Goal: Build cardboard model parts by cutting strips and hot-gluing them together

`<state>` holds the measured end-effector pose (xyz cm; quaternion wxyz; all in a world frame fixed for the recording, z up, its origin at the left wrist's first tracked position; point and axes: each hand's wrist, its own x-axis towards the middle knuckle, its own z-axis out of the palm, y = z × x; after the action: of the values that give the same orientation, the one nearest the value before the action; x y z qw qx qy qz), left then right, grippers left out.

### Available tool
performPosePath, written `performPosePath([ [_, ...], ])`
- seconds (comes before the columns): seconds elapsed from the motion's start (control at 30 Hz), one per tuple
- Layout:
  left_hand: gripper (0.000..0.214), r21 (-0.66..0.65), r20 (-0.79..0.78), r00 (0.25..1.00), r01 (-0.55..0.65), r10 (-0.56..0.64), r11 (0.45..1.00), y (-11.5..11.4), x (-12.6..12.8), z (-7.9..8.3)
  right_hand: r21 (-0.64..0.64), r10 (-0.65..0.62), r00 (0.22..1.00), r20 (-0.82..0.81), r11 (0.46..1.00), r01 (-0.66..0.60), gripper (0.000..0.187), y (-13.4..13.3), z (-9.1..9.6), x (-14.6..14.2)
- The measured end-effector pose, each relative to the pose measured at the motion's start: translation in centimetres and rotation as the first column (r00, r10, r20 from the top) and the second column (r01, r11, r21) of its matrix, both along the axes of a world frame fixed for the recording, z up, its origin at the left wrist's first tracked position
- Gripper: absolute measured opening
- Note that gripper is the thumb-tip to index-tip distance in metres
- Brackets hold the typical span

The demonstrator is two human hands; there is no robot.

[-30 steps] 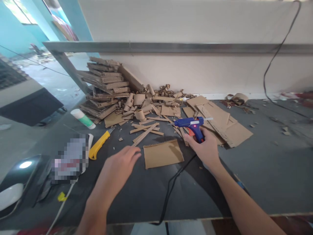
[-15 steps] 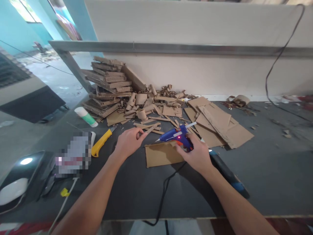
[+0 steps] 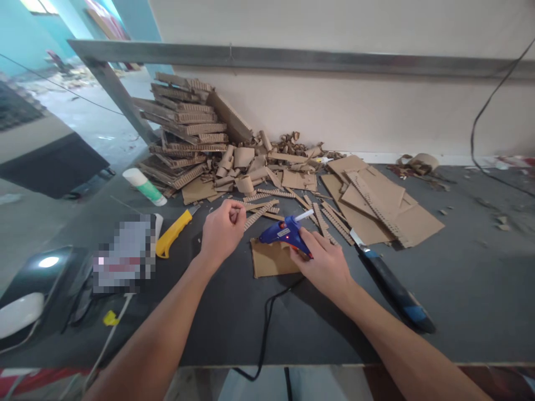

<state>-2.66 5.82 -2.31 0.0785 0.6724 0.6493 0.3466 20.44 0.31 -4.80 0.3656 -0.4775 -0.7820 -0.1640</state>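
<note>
My right hand grips a blue hot glue gun, its small red light lit and a white glue stick poking out of its back. The gun's nozzle points left, over the upper left part of a small cardboard rectangle on the dark table. My left hand is closed in a pinch left of the nozzle; whatever lies between the fingertips is hidden. Just beyond those fingers lie thin corrugated cardboard strips. A black cord trails from below the gun toward the table's front edge.
A cardboard stack and scraps stand behind. Flat cardboard sheets lie right, with a black-and-blue utility knife nearby. Left are a yellow cutter, a glue stick tube and a white mouse.
My left hand has drawn back slightly left from the corrugated strip. My right hand has moved the glue gun a little left over the cardboard rectangle. The camera view has tilted down.
</note>
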Motion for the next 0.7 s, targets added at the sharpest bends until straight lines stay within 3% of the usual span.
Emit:
performPosePath([
  [0.33, 0.013, -0.003, -0.005, 0.999, 0.05, -0.05, 0.999, -0.14, 0.1, -0.01, -0.006, 0.04, 0.999, 0.008, 0.999, -0.04, 0.022, -0.11, 0.17, 0.17],
  [0.53, 0.019, 0.042, 0.01, 0.976, 0.216, -0.216, 0.976, -0.22, -0.21, -0.19, -0.014, 0.025, 0.999, 0.02, 1.0, -0.025, 0.023, -0.31, 0.13, 0.4],
  [0.7, 0.02, 0.026, -0.017, 0.959, 0.284, -0.284, 0.958, -0.39, -0.31, -0.04, -0.009, 0.019, 1.0, 0.022, 1.0, -0.018, 0.023, -0.33, 0.45, 0.66],
])
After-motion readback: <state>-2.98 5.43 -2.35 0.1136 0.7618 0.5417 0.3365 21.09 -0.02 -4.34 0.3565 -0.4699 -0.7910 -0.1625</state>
